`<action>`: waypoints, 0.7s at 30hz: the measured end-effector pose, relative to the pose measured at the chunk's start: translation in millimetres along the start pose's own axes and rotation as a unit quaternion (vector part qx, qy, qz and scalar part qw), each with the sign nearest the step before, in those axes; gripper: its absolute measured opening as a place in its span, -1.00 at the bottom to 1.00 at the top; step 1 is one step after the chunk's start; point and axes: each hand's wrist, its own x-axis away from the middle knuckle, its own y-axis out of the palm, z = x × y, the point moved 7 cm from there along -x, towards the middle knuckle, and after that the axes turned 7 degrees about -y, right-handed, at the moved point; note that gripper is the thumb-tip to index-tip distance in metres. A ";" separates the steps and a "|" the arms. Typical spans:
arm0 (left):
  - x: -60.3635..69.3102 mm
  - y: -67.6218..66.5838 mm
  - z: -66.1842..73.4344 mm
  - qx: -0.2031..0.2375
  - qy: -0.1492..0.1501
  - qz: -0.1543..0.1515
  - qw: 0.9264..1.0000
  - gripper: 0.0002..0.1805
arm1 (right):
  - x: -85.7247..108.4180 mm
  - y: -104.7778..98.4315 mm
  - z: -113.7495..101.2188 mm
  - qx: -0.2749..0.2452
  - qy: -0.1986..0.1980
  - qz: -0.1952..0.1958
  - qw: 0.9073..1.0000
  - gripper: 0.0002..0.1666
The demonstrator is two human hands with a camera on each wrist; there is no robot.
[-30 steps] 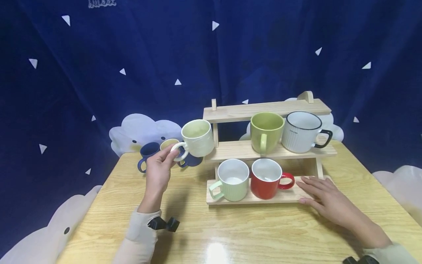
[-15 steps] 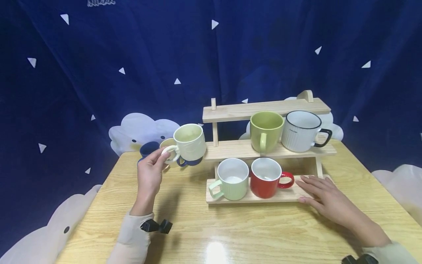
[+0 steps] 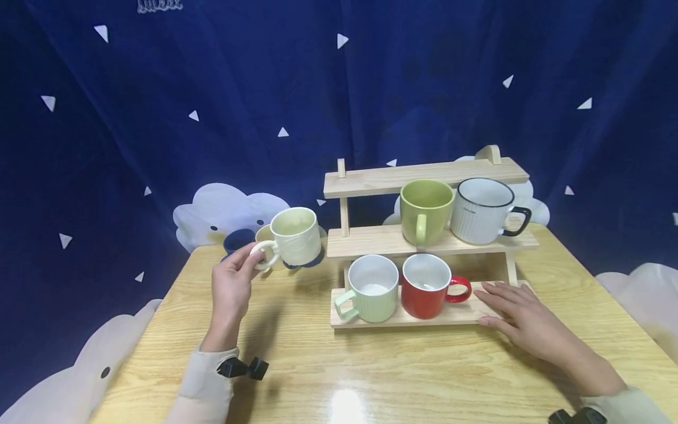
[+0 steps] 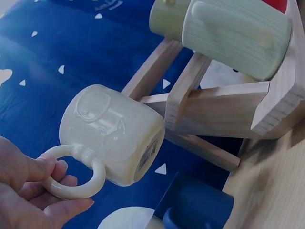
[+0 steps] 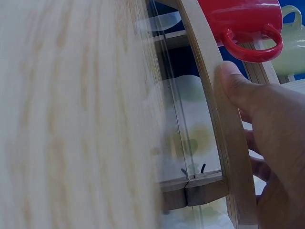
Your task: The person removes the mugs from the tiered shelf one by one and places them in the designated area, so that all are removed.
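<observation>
My left hand [image 3: 231,285] pinches the ring handle of a cream mug [image 3: 298,241], holding it upright in the air left of a wooden tiered shelf [image 3: 365,241]. A raised pattern shows on the mug's side [image 4: 112,126] in the left wrist view. My right hand [image 3: 521,315] rests on the right end of the lowest board, fingers extended on top and thumb at the front edge. Beside those fingers stands a red mug [image 3: 422,299], with a pale green mug [image 3: 375,301] to its left. The middle board carries a green mug [image 3: 426,218] and a white mug with black rim [image 3: 479,219].
Behind the held mug, a blue mug [image 3: 238,239], a partly hidden yellow mug [image 3: 263,234] and another blue mug [image 3: 315,259] stand on the wooden table [image 3: 296,365]. A dark blue curtain [image 3: 254,70] hangs behind. The shelf's top board [image 3: 424,176] lies above the middle one.
My left hand has drawn the cream mug left and slightly down, away from the middle board. The right hand stays on the lowest board.
</observation>
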 end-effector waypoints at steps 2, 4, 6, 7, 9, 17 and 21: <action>-0.9 -3.9 -1.6 0.011 -0.002 0.004 1.000 -0.71 | 0.0 0.0 0.1 0.000 0.000 -0.001 1.000 -0.35; -2.2 -9.1 -2.7 0.019 -0.001 0.008 1.000 -0.72 | 0.0 -0.2 0.0 0.000 0.000 -0.001 1.000 -0.36; -3.6 -15.9 -3.3 0.022 -0.002 0.017 1.000 -0.71 | 0.0 -0.7 0.0 0.001 0.000 -0.001 1.000 -0.36; -4.1 -20.1 -3.9 0.026 -0.004 0.022 0.999 -0.70 | -0.1 -0.8 0.0 0.001 0.000 -0.001 1.000 -0.36; -4.7 -29.2 -4.9 0.012 -0.009 0.036 0.999 -0.69 | -0.4 -1.0 0.0 0.001 0.001 -0.002 1.000 -0.36; -10.2 -67.2 -6.4 0.041 -0.009 0.092 0.995 -0.67 | -0.8 -1.6 -1.0 0.002 -0.003 0.000 1.000 -0.36; -13.1 -86.6 -6.2 0.074 -0.005 0.115 0.991 -0.71 | -0.6 -1.0 -1.0 0.002 -0.005 0.002 1.000 -0.36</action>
